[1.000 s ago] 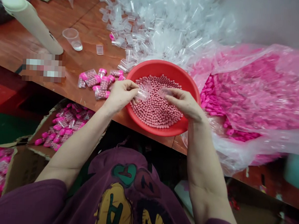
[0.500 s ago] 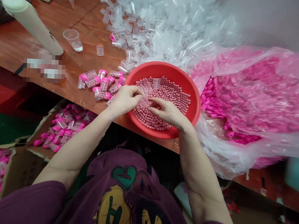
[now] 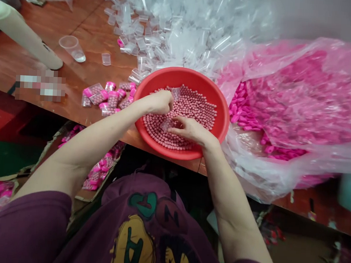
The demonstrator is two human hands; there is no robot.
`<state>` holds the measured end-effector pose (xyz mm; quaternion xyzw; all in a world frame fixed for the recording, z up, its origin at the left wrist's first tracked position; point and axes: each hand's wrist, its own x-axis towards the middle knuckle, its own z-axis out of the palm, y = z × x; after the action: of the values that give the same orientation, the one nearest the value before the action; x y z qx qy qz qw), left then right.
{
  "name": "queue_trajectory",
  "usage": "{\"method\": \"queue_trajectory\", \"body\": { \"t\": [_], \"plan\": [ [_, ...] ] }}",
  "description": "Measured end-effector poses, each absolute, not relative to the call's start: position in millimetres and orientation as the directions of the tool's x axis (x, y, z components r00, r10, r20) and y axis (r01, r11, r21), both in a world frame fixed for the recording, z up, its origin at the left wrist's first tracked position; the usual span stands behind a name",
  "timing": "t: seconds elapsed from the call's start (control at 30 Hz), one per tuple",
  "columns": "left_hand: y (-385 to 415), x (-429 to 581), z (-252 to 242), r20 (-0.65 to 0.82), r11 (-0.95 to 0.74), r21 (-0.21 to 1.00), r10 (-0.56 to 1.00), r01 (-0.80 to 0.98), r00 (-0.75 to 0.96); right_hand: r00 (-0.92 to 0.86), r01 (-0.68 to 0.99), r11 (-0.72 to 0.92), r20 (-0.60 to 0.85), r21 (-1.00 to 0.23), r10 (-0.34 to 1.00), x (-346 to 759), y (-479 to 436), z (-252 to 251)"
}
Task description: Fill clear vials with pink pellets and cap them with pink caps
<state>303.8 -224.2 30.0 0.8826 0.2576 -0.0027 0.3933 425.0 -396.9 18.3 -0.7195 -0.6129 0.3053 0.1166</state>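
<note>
A red basin [image 3: 225,122] of small pink beads [image 3: 194,105] stands at the table edge, with both hands over it. Deep in the basin, my left hand [image 3: 162,101] has its fingers curled down toward the beads; whatever they grip is hidden. My right hand [image 3: 191,129] pinches a small clear plastic container [image 3: 165,125] between thumb and fingers, low over the beads. Another clear container [image 3: 176,93] lies on the beads just beyond my left hand. Left of the basin sit several bead-filled containers with pink caps [image 3: 113,98].
Behind the basin spreads a heap of clear containers [image 3: 180,33]. To the right, a plastic bag [image 3: 286,90] holds pink caps. A clear cup [image 3: 71,47] and a pale cylindrical object [image 3: 27,33] stand at left. Below the table edge, a carton [image 3: 101,167] holds filled containers.
My left hand has moved right and farther into the basin, away from the right hand's container. My right hand stays low over the beads. The view has shifted slightly.
</note>
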Motion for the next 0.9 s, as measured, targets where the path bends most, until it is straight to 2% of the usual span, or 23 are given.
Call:
{"method": "queue_trajectory", "body": {
  "t": [0.17,0.33,0.4,0.5,0.6,0.73,0.8,0.9],
  "plan": [
    [-241,295,30,-0.330,-0.627,0.601,0.370,0.496,0.868,0.027,0.876,-0.181,-0.329,-0.448,0.944,421,-393,12],
    [-256,281,35,-0.366,-0.641,0.560,0.377,0.525,0.851,-0.010,0.877,-0.141,-0.311,-0.459,0.950,420,-388,9],
    [-266,276,37,-0.379,-0.722,0.469,0.355,0.508,0.854,-0.034,0.878,-0.129,-0.328,-0.461,0.944,419,-386,9],
    [-284,272,39,-0.398,-0.832,0.268,0.363,0.485,0.843,-0.032,0.882,-0.122,-0.315,-0.456,0.948,420,-387,10],
    [-298,271,40,-0.380,-0.875,0.118,0.396,0.469,0.836,0.074,0.877,-0.134,-0.146,-0.462,0.987,427,-391,7],
    [-309,278,37,-0.371,-0.925,0.043,0.337,0.379,0.865,0.304,0.800,-0.103,0.251,-0.591,0.919,440,-394,3],
    [-314,288,31,-0.375,-0.946,0.086,0.261,0.314,0.890,0.383,0.752,-0.049,0.375,-0.657,0.844,445,-394,3],
    [-323,311,15,-0.346,-0.929,0.269,0.153,0.254,0.926,0.460,0.716,-0.010,0.461,-0.698,0.759,449,-394,1]
  ]
}}
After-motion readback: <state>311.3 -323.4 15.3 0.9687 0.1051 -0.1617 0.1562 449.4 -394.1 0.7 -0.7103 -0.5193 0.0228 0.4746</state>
